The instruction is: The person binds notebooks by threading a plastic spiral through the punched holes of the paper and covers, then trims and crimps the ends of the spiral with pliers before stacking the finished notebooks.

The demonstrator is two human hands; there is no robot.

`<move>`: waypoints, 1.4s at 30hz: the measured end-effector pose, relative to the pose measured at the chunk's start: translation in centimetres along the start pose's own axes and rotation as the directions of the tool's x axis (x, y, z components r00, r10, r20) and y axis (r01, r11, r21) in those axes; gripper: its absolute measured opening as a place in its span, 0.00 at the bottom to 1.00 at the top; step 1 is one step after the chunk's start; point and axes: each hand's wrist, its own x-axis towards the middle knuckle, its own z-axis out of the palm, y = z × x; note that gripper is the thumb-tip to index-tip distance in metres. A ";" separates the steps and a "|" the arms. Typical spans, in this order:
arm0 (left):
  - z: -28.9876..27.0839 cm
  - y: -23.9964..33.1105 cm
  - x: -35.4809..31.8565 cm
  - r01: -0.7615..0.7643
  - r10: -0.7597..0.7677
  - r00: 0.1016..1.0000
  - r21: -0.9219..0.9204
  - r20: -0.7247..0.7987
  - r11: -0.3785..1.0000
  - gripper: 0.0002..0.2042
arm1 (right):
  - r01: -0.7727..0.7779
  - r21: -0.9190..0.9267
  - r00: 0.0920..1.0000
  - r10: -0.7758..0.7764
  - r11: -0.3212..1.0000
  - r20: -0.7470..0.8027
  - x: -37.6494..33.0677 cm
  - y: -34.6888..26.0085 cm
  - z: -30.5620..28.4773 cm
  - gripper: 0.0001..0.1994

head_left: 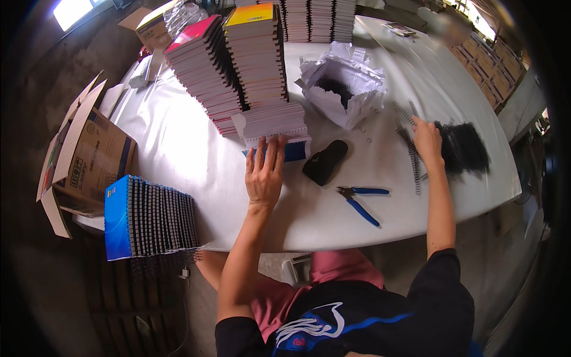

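Note:
My left hand (264, 172) lies with its fingers stretched out on an unbound notebook (295, 150), whose punched white pages and blue cover edge show. Beneath the tall stacks, its far end meets loose punched pages (276, 122). Over at the right, my right hand (427, 141) has its fingertips closed at a thin black spiral binding coil (413, 108). More loose coils (410, 156) lie beside that hand, and a dense dark pile of coils (464, 147) sits just right of it. Between my hands are blue-handled pliers (361, 199), spread apart, and a black wedge-shaped block (325, 162).
A crumpled white paper-lined container (344, 83) holds dark bits. Tall notebook stacks with pink (199, 65) and yellow (256, 53) covers stand behind my left hand. Coil-bound blue notebooks (148, 217) are piled at the table's near left edge, below an open cardboard box (95, 154).

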 end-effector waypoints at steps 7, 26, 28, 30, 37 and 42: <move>0.6 0.5 -0.1 0.053 -0.051 0.999 -0.132 0.016 0.990 0.24 | 0.148 0.821 0.988 -0.039 0.551 -0.151 -2.4 -6.3 -6.6 0.17; -9.4 -0.5 -2.5 -0.025 0.041 0.999 -0.436 0.028 0.900 0.20 | -0.271 0.961 0.826 -0.498 0.060 0.264 -11.3 -12.7 -7.6 0.22; -8.8 1.3 -5.0 -0.053 0.106 0.988 -0.400 0.112 0.915 0.19 | -0.107 0.973 0.832 -0.516 0.206 0.201 -12.4 -13.0 -5.4 0.19; -8.9 2.9 -5.9 0.085 -0.024 0.987 -0.396 0.158 0.914 0.19 | -0.025 0.945 0.842 -0.502 0.328 0.196 -13.0 -13.7 -5.2 0.16; -6.9 7.0 -6.5 0.374 -0.406 0.914 -0.342 -0.024 0.862 0.26 | 0.148 0.848 0.851 -0.502 0.509 0.153 -13.9 -14.5 -4.7 0.11; -7.7 6.8 -5.4 0.410 -0.432 0.902 -0.298 -0.010 0.862 0.23 | 0.201 0.868 0.878 -0.477 0.454 0.045 -13.6 -14.2 -3.9 0.10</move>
